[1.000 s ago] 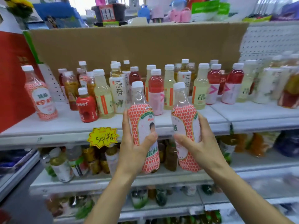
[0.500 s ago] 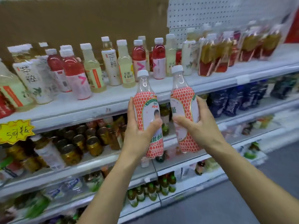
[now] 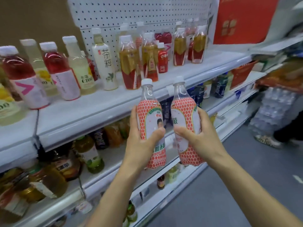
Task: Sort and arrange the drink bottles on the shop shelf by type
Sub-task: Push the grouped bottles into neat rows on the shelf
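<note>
The top shelf [image 3: 85,112] lies up and ahead of you, bare along its front. Two honeycomb-label bottles [image 3: 147,112] stand upright, side by side below its edge. Your left hand [image 3: 141,145], nearer that bare strip, grips one and your right hand [image 3: 202,140] grips the other.

shop | white shelves [image 3: 91,112] tiered, rows of drink bottles [image 3: 105,63] | pegboard [image 3: 139,12]

A yellow bottle [image 3: 80,69] is showing "C100"; the white bottle [image 3: 105,63] right of it is showing "茶粹". Print on both pink bottles [image 3: 148,115] is blurring.
</note>
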`<action>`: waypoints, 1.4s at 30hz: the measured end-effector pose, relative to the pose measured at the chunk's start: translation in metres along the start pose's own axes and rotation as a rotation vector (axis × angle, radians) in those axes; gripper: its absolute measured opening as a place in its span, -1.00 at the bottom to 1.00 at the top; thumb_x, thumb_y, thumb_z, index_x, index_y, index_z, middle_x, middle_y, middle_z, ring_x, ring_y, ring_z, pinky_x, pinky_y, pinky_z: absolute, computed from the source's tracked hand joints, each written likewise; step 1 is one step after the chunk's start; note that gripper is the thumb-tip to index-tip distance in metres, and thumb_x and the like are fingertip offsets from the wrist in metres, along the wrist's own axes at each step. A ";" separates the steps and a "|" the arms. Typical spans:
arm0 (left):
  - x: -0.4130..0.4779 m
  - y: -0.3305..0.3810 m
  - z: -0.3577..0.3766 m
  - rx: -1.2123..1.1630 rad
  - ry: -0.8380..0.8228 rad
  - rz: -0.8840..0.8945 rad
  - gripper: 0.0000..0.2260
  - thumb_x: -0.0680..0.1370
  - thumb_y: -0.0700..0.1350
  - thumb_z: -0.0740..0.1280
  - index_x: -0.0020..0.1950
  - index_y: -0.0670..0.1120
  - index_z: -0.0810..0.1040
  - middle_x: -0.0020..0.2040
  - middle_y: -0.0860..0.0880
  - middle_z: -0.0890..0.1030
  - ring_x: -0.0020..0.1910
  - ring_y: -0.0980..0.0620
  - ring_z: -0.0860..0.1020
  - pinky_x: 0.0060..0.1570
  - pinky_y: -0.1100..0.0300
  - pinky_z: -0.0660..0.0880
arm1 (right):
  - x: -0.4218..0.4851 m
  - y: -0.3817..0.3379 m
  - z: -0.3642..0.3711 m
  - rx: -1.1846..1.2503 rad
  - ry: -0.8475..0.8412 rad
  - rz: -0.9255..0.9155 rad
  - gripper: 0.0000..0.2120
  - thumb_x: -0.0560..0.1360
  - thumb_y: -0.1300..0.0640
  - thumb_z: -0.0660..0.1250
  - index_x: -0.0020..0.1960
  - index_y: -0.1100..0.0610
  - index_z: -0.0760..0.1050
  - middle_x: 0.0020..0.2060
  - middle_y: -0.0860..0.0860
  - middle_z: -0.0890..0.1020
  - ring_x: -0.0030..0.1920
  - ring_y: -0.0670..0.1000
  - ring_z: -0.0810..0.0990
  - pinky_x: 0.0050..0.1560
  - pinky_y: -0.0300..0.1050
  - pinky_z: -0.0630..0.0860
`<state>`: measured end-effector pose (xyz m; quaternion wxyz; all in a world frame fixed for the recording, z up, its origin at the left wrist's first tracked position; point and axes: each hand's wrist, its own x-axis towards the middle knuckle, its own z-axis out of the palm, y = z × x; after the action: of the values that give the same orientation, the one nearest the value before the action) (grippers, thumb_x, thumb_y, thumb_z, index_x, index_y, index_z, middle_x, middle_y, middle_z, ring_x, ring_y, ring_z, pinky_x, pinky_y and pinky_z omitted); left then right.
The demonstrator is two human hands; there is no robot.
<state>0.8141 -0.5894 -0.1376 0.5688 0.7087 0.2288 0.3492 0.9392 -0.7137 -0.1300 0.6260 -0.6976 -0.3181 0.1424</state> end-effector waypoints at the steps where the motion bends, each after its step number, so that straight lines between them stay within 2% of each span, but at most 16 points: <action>1: 0.017 -0.003 0.016 0.000 -0.011 -0.002 -0.18 0.50 -0.10 0.48 0.58 0.27 0.05 0.31 0.24 0.52 0.19 0.30 0.56 0.27 0.02 0.52 | 0.016 0.005 -0.012 -0.003 0.007 0.008 -0.35 0.41 0.06 0.52 0.39 -0.10 0.28 0.01 -0.21 0.63 -0.07 -0.24 0.65 -0.02 -0.20 0.57; 3: 0.044 -0.007 0.044 -0.001 -0.035 -0.007 -0.19 0.50 -0.09 0.49 0.57 0.26 0.07 0.33 0.19 0.54 0.19 0.26 0.57 0.26 -0.01 0.53 | 0.042 0.014 -0.031 -0.018 0.014 0.020 -0.34 0.41 0.05 0.53 0.40 -0.08 0.29 0.03 -0.16 0.64 -0.07 -0.20 0.67 -0.02 -0.16 0.60; 7: 0.095 -0.009 0.096 -0.003 -0.079 -0.002 -0.16 0.48 -0.04 0.50 0.57 0.29 0.04 0.34 0.17 0.53 0.21 0.24 0.57 0.26 -0.03 0.52 | 0.095 0.028 -0.073 -0.025 0.056 0.023 -0.39 0.41 0.06 0.52 0.35 -0.12 0.30 0.00 -0.18 0.63 -0.11 -0.23 0.66 -0.19 -0.32 0.57; 10: 0.124 -0.007 0.127 0.001 -0.098 -0.008 -0.16 0.49 -0.04 0.49 0.56 0.33 0.02 0.30 0.24 0.53 0.16 0.33 0.56 0.25 0.05 0.52 | 0.131 0.036 -0.101 -0.008 0.063 0.029 -0.40 0.40 0.05 0.52 0.33 -0.16 0.31 -0.01 -0.19 0.64 -0.10 -0.22 0.67 -0.09 -0.21 0.59; 12: 0.144 -0.007 0.147 0.003 -0.090 -0.005 -0.17 0.49 -0.03 0.49 0.55 0.35 0.03 0.35 0.24 0.49 0.23 0.28 0.54 0.30 -0.02 0.49 | 0.159 0.043 -0.118 0.001 0.050 0.031 -0.40 0.40 0.04 0.53 0.34 -0.15 0.32 0.00 -0.18 0.65 -0.10 -0.21 0.67 -0.05 -0.14 0.60; 15: 0.173 -0.006 0.179 -0.004 -0.050 -0.021 -0.17 0.49 -0.03 0.49 0.54 0.37 0.02 0.39 0.20 0.47 0.25 0.24 0.53 0.30 -0.06 0.50 | 0.203 0.055 -0.148 0.004 0.004 0.011 -0.41 0.38 0.01 0.54 0.31 -0.18 0.34 -0.01 -0.17 0.66 -0.09 -0.18 0.68 -0.03 -0.08 0.60; 17: 0.190 -0.004 0.204 -0.004 -0.013 -0.025 -0.18 0.49 -0.03 0.48 0.53 0.40 0.03 0.38 0.21 0.48 0.23 0.24 0.54 0.28 -0.05 0.52 | 0.234 0.061 -0.171 -0.018 -0.053 -0.018 -0.46 0.38 0.00 0.54 0.25 -0.23 0.36 -0.02 -0.18 0.65 -0.10 -0.20 0.67 -0.05 -0.11 0.58; 20: 0.216 0.001 0.247 -0.017 0.058 -0.019 -0.21 0.50 -0.02 0.47 0.51 0.43 0.05 0.39 0.23 0.46 0.25 0.21 0.54 0.27 -0.06 0.52 | 0.282 0.070 -0.209 -0.022 -0.129 -0.047 -0.45 0.39 0.01 0.54 0.27 -0.18 0.36 0.02 -0.16 0.65 -0.08 -0.18 0.67 0.00 -0.05 0.62; 25: 0.258 0.012 0.327 -0.092 0.172 -0.052 -0.24 0.44 0.08 0.52 0.47 0.43 0.15 0.26 0.23 0.56 0.15 0.16 0.62 0.15 -0.10 0.59 | 0.359 0.079 -0.276 -0.013 -0.229 -0.090 -0.36 0.33 -0.09 0.56 0.33 -0.16 0.36 -0.01 -0.16 0.67 -0.07 -0.12 0.69 0.02 0.08 0.64; 28: 0.286 0.021 0.369 -0.124 0.198 -0.071 -0.27 0.45 0.05 0.51 0.48 0.36 0.19 0.21 0.20 0.59 0.11 0.14 0.64 0.12 -0.08 0.61 | 0.400 0.082 -0.312 0.011 -0.269 -0.115 -0.39 0.37 -0.03 0.56 0.33 -0.15 0.37 -0.01 -0.14 0.68 -0.05 -0.09 0.70 0.03 0.09 0.63; 32: 0.327 0.033 0.414 -0.131 0.207 -0.102 -0.36 0.48 -0.01 0.47 0.47 0.27 0.24 0.14 0.14 0.62 0.02 0.09 0.68 0.03 -0.06 0.65 | 0.454 0.084 -0.344 0.070 -0.279 -0.116 -0.49 0.39 -0.03 0.52 0.27 -0.14 0.40 -0.02 -0.13 0.69 -0.06 -0.08 0.70 -0.02 0.05 0.63; 36: 0.385 0.040 0.449 -0.147 0.167 -0.116 -0.42 0.50 -0.03 0.45 0.44 0.16 0.28 0.14 0.05 0.63 -0.02 0.06 0.69 -0.06 0.02 0.67 | 0.511 0.083 -0.360 0.168 -0.267 -0.131 -0.62 0.41 0.05 0.50 0.16 -0.07 0.45 -0.07 -0.08 0.71 -0.11 -0.02 0.72 -0.20 -0.08 0.63; 42: 0.488 0.035 0.473 -0.120 0.167 -0.130 -0.48 0.52 0.00 0.45 0.38 0.08 0.27 0.11 -0.02 0.61 -0.08 -0.03 0.71 -0.18 0.00 0.68 | 0.595 0.095 -0.360 0.176 -0.184 -0.156 -0.52 0.44 0.08 0.50 0.28 0.03 0.39 -0.01 -0.04 0.66 -0.17 -0.09 0.71 -0.32 -0.21 0.60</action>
<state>1.4873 -0.5516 -0.0410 0.6107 0.6254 0.2995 0.3824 1.6298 -0.6266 -0.0400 0.6622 -0.5971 -0.4136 0.1843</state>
